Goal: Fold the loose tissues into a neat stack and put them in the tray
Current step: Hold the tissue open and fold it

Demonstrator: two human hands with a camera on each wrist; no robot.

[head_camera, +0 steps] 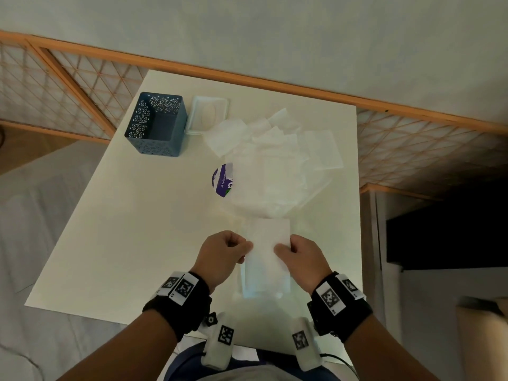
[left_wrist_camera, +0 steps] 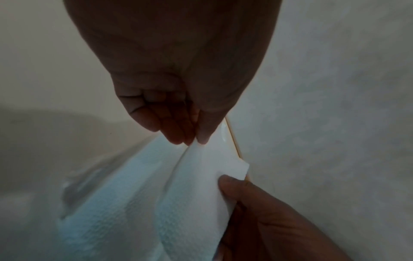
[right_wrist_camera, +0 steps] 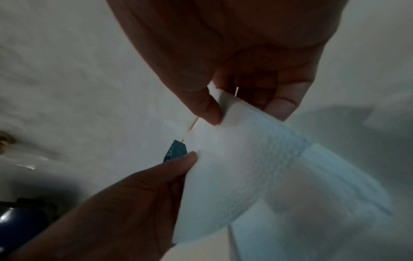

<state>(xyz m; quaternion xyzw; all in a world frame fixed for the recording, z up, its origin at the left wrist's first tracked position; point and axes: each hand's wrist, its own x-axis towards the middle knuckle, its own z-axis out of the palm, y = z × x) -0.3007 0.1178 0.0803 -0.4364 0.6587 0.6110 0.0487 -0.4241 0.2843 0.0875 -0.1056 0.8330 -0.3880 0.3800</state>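
- A round purple-and-white label (head_camera: 222,179) lies on the table, half under the tissue pile; white letters on it seem to read "as you go", the rest is too small or hidden.
- The wristbands (head_camera: 181,298) carry square black-and-white coded markers; no other writing can be read.
- The held tissue (head_camera: 268,243) is a white rectangle, folded, with a fine embossed dimple pattern that shows in both wrist views; it hangs over the near part of the table, and another white folded piece lies flat just beneath it.
- The left hand (head_camera: 224,254) pinches the tissue's left edge between thumb and curled fingers.
- The right hand (head_camera: 301,258) pinches the right edge in the same way, thumb on top.
- The loose tissues (head_camera: 269,155) lie in a crumpled, overlapping white heap at the middle and far right of the table, thin and partly see-through.
- The tray (head_camera: 210,114) is a shallow white rectangle with rounded corners and an oval recess, at the far side, touching the heap's far-left corner.
- A blue box (head_camera: 156,123) with perforated flower-pattern walls stands just left of the tray, open on top.
- The table (head_camera: 123,229) is smooth, matt and white.
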